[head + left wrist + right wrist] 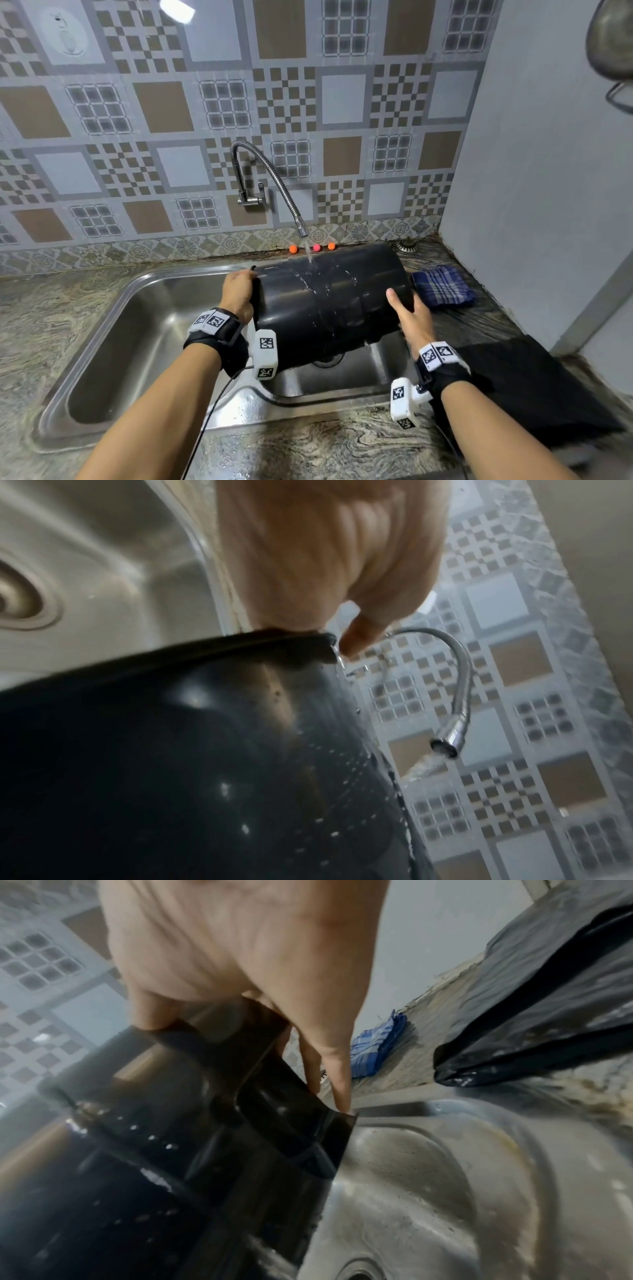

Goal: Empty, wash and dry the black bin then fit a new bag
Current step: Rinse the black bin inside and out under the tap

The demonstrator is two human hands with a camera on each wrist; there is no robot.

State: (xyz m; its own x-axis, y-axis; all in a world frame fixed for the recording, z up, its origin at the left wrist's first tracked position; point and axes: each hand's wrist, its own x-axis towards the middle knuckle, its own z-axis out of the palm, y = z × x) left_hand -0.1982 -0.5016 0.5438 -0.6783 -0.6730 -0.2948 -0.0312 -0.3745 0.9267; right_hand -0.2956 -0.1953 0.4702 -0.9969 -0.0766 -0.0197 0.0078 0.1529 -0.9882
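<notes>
The black bin (325, 301) lies on its side over the steel sink (137, 325), mouth to the left. Water from the flexible tap (303, 231) runs onto its wall and streams down. My left hand (239, 291) grips the rim at the mouth, fingers curled inside and out of sight. My right hand (409, 315) holds the base end, thumb on the wall and fingers over the bottom. The left wrist view shows the wet bin (171, 777), my left hand (325, 561) and the running tap (445, 744). The right wrist view shows my right hand (240, 947) on the bin's base (154, 1150).
A folded blue checked cloth (443, 286) lies on the counter right of the bin, and a black plastic bag (531, 383) lies at the right front. Small orange and pink balls (293, 249) sit along the back wall. A metal pan (613, 37) hangs top right.
</notes>
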